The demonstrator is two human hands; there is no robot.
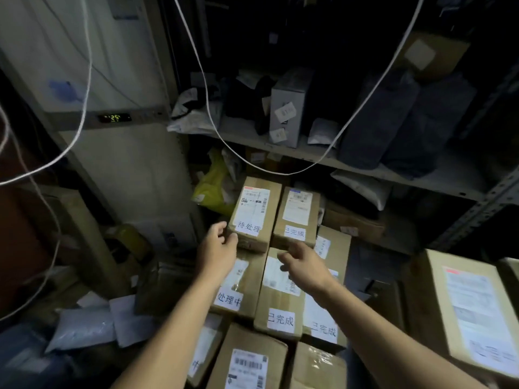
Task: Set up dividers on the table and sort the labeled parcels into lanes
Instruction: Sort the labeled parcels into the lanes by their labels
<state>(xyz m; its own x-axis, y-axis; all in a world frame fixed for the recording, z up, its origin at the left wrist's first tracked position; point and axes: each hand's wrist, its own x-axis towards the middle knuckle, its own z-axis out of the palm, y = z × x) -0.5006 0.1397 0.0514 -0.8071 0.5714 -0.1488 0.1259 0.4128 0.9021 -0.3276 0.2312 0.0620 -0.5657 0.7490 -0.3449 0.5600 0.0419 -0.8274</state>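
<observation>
1. Parcel marked 待处理 (254, 213): cardboard box at the far-left corner of the parcel cluster, long axis running away from the person, label end nearest. It sits on top of lower boxes.
2. Left hand (218, 245) is at the near-left corner of that parcel, fingers curled against its near end; contact looks real, but a full grip cannot be confirmed from this angle. It is clearly the nearer hand.
3. Right hand (302, 261) hovers to the right of that parcel, over the box below, fingers loosely spread, holding nothing. It lies just short of the neighbouring 已完成 parcel (298, 216), which stands side by side with the 待处理 one, same axis.
4. Nearer than that parcel: a 处理中 box (238, 287) and 2 more 已完成 boxes (280, 299), partly covered by the forearms.
5. Judgement: lifting the 待处理 parcel needs the right hand to reach across to its right edge, tight against the neighbour.
6. Hard to make out: no dividers seen; the table surface is hidden under the boxes; the dim shelf (280, 148) behind is blurred.
</observation>
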